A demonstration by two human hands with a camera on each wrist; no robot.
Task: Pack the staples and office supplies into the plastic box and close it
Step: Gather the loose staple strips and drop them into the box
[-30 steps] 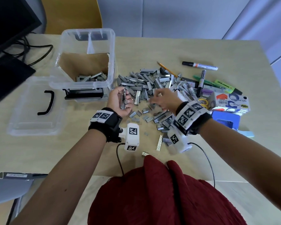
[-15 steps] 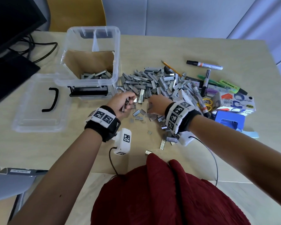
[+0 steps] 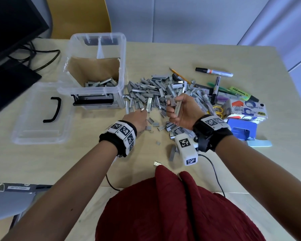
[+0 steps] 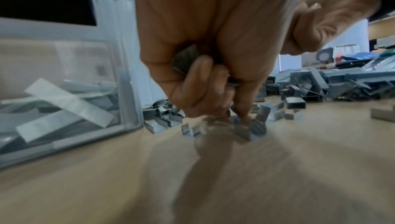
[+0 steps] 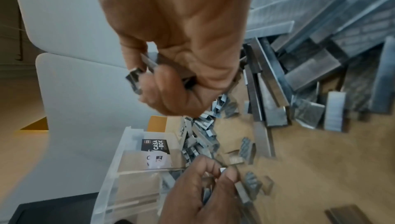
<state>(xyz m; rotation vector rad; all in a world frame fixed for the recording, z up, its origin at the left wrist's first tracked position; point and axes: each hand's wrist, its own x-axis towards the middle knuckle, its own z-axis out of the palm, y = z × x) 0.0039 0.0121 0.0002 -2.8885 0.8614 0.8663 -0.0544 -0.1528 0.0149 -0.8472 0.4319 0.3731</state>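
Your wooden table [image 3: 233, 54] holds the open plastic box [image 3: 123, 54], staple strips [image 3: 101, 82] inside. Beside the box, your left hand [image 3: 137, 121] and right hand [image 3: 182, 113] each clench staples.

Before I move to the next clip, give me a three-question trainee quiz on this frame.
1. True or false: the lid is on the box.
2. What does the right hand hold? A) marker B) staples C) tape
3. Fill in: the left hand picks staples off the ____.

Key: 1. False, it lies left of the box. 2. B, staples. 3. table.
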